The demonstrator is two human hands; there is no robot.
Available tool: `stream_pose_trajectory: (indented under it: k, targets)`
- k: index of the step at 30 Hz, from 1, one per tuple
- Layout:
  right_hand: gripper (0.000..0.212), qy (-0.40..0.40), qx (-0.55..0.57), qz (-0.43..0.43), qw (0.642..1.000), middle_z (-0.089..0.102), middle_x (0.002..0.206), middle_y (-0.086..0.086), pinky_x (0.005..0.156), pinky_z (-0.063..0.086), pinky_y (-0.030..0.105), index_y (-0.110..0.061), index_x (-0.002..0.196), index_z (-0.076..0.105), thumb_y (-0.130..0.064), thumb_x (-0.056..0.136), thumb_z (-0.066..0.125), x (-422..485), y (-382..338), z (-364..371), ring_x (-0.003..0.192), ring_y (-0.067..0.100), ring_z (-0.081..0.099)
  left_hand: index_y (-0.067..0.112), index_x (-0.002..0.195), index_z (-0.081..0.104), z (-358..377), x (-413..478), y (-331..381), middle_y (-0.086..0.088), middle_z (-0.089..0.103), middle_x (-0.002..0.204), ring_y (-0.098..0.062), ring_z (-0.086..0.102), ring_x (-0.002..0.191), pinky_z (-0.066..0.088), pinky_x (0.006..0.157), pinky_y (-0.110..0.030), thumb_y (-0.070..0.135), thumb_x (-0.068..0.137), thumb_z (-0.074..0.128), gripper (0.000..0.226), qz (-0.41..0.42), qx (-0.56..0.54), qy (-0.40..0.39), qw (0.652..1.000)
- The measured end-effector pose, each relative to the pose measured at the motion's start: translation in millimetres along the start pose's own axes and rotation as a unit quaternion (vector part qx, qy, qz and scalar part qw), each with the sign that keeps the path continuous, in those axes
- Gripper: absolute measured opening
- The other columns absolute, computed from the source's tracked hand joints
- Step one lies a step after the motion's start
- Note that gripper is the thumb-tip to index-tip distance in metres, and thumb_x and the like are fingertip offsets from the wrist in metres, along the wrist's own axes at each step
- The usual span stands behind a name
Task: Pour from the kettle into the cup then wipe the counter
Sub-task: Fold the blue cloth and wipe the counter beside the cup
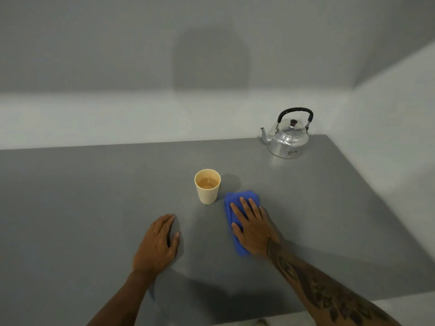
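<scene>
The right hand (253,228) is lying flat on a folded blue cloth (237,220), with the fingers stretched and a little apart, pressing on the cloth and not closing around it. The cloth is lying on the grey counter (94,208), near the middle, just beside the cream cup (207,186) on its right side; I cannot tell if they are touching. The cup is standing upright and is holding a brownish liquid. The left hand (157,243) is resting palm down on the counter closer to the front edge, fingers together, thumb apart, holding nothing. The metal kettle (287,135) is standing upright at the far right corner, spout pointing left, well apart from the cup.
</scene>
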State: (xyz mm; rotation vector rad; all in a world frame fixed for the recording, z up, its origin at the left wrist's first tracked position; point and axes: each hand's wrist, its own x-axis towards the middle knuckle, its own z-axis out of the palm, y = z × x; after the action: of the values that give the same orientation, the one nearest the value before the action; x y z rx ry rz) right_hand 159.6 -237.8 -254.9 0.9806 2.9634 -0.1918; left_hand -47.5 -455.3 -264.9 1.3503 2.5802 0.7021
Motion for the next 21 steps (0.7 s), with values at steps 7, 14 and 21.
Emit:
stream_pose_trajectory:
  k: [7,14,21]
  targets:
    - [0.083,-0.016,-0.003,0.066,0.998,0.023,0.157,0.009,0.109,0.03,0.056,-0.026,0.148,0.021,-0.065,0.083,-0.014,55.6,36.8,-4.6,0.142,0.038,0.025,0.017,0.142,0.042,0.7,1.7,0.4,-0.001,0.046,0.145,-0.018,0.043,0.133,0.031,0.111,-0.029,0.058,0.089,0.03,0.068,-0.007,0.007,0.007,1.0]
    - [0.075,-0.097,0.019,0.041,0.994,-0.001,0.162,0.002,0.117,0.012,0.051,-0.032,0.15,0.004,-0.067,0.085,0.014,75.3,48.0,-32.7,0.148,0.029,0.0,0.024,0.125,0.058,7.0,11.6,48.4,0.003,0.06,0.124,-0.018,0.055,0.113,0.044,0.096,-0.03,0.056,0.085,0.049,0.052,0.008,-0.002,0.03,1.0]
    - [0.071,-0.047,0.047,0.016,0.998,0.031,0.152,0.007,0.113,0.025,0.047,-0.023,0.144,0.031,-0.061,0.083,0.025,89.4,65.5,-75.0,0.137,0.029,0.029,0.024,0.124,0.054,26.1,52.6,189.0,0.004,0.057,0.126,-0.017,0.057,0.111,0.051,0.089,-0.034,0.044,0.09,0.054,0.04,0.028,-0.122,-0.015,0.992]
